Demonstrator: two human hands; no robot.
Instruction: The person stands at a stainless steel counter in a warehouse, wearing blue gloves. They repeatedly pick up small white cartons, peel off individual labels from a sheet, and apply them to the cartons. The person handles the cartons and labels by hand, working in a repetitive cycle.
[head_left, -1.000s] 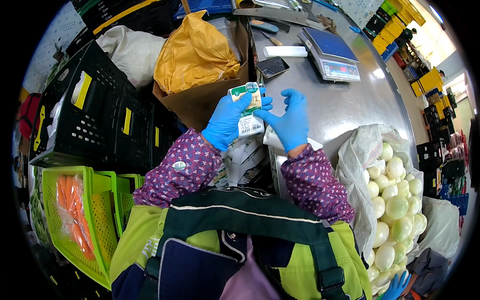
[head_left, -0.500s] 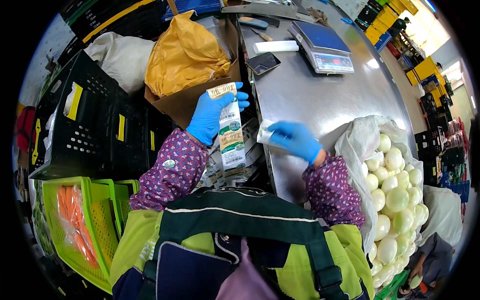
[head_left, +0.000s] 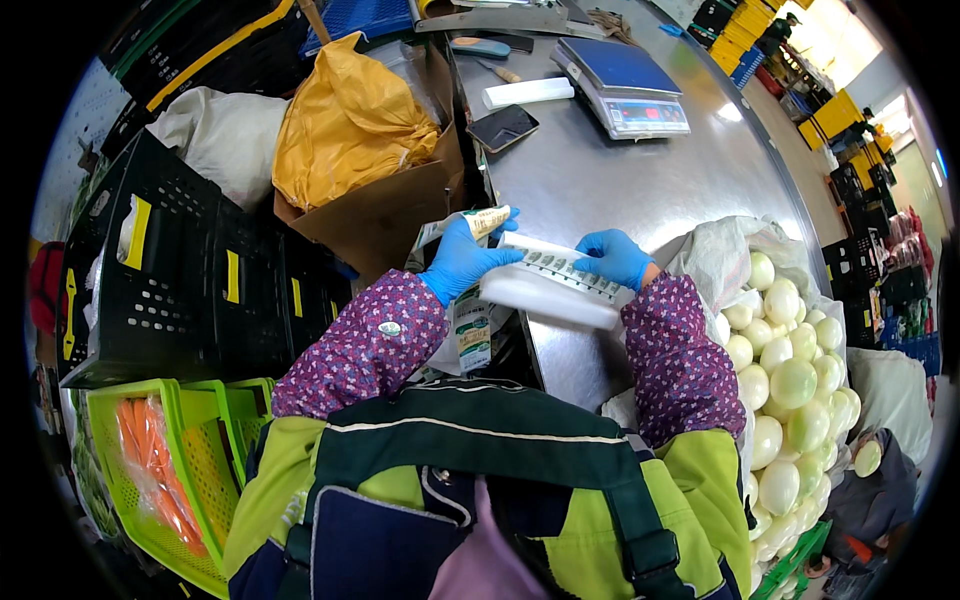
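Observation:
My left hand [head_left: 462, 262], in a blue glove, is closed around a strip of printed paper labels [head_left: 487, 221] in cream and green. Its thumb also presses the left end of a white sheet [head_left: 550, 296] with a row of small dark marks along it. My right hand [head_left: 613, 259], gloved in blue too, grips the far right part of that sheet, fingers pinched together. Stretched between both hands, the sheet hangs over the near left edge of the steel table [head_left: 640, 185]; its lower part is blurred. More labels [head_left: 473, 335] dangle below my left hand.
A blue-topped scale [head_left: 625, 85], a phone [head_left: 503, 128] and a white roll [head_left: 528, 93] lie on the table. Peeled onions [head_left: 790, 380] fill a bag at right. A carton [head_left: 370, 215] with a yellow bag, black crates [head_left: 170, 260] and a green basket [head_left: 165, 480] stand left.
My hands have come together. The label strip, formerly held upright, is now tilted and bunched in my left hand. The white sheet, crumpled near my right hand before, is now spread between both.

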